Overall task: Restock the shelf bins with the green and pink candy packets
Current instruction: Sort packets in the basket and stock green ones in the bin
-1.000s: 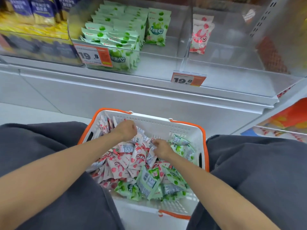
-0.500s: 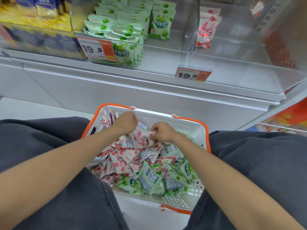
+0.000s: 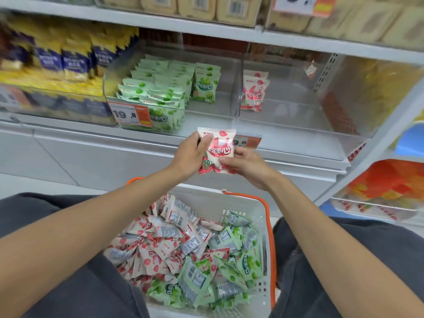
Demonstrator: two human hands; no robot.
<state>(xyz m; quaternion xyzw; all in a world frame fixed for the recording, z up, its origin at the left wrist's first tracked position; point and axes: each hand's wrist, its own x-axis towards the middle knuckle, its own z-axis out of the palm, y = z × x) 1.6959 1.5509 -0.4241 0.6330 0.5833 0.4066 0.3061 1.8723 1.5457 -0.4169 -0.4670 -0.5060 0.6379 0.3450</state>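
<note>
Both hands hold a small stack of pink candy packets (image 3: 218, 149) upright above the basket, in front of the shelf edge. My left hand (image 3: 191, 154) grips its left side and my right hand (image 3: 246, 164) pinches its lower right corner. Below, a white basket with an orange rim (image 3: 267, 228) sits between my knees, holding several pink packets (image 3: 158, 246) and green packets (image 3: 229, 260). On the shelf, the left clear bin (image 3: 206, 111) holds several green packets (image 3: 158, 92). The right clear bin (image 3: 298, 111) holds a few upright pink packets (image 3: 254, 91).
Yellow and blue bags (image 3: 57, 63) fill the bin to the left. Price tags (image 3: 129, 114) hang on the bin fronts. A higher shelf (image 3: 206, 26) carries beige boxes. Red and orange packs (image 3: 390, 184) lie on a lower shelf at the right.
Both hands have risen out of the basket with pink packets and now hold them up before the shelf. The camera has tilted up, showing more shelving.
</note>
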